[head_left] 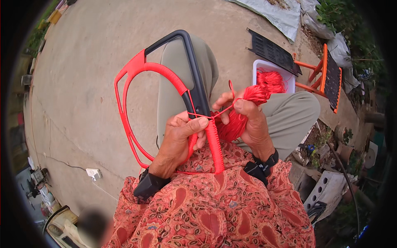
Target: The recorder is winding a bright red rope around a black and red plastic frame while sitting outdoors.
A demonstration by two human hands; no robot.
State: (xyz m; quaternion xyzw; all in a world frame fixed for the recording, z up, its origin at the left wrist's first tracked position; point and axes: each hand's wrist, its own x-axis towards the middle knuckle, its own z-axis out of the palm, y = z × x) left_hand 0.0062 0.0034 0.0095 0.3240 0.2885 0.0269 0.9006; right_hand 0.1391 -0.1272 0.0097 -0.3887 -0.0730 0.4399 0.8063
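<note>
My left grip [178, 134] pinches red cord [214, 142] against the black-and-red frame [197, 84] rising ahead of it; my right grip [254, 126] clasps a red bundle [235, 125]. Beyond my right grip, a white tub [290, 84] holds more red strands [273, 81].

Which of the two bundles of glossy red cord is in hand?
The bundle of glossy red cord held in the right hand; the other glossy red bundle lies inside the white plastic tub.

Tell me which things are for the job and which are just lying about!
For the job:
black frame, in the left hand
red cord bundle, in the right hand
white tub of red cord, probably

Just lying about:
white power socket
white block with holes
pale sheet
</note>
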